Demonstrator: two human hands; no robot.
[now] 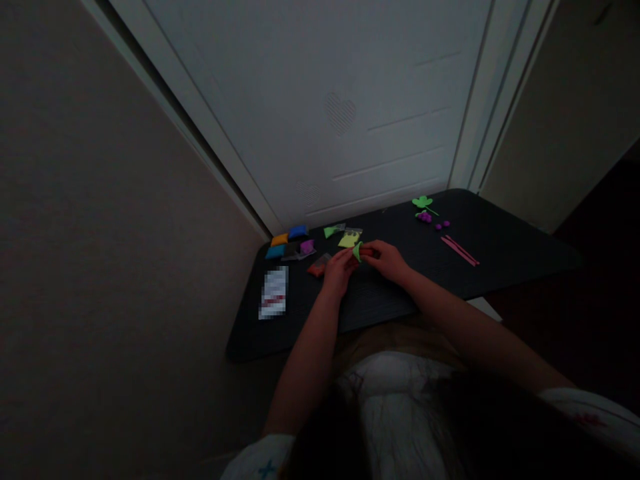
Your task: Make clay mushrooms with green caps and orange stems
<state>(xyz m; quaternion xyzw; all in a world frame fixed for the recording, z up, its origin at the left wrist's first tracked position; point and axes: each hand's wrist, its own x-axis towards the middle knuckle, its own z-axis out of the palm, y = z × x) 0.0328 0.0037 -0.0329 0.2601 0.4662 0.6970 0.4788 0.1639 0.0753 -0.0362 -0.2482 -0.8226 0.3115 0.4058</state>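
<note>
Near the middle of the dark table (380,300), both my hands meet around a small piece of modelling clay, red with a light green part (357,252). My left hand (339,268) is closed on its left side, fingers curled. From the right, my right hand (387,260) pinches the red end. My fingers cover much of the piece, so its full shape is hidden. Just left of my left hand lies a clear bag of red clay (319,267). Behind the hands are a bag of yellow clay (350,237) and a bag of green clay (332,231).
Several clay packets, among them a blue one (299,231) and an orange one (279,239), lie at the back left. A blurred white packet (274,293) is nearer. At right are a green clay leaf shape (423,202), purple clay balls (425,217) and pink tools (460,251).
</note>
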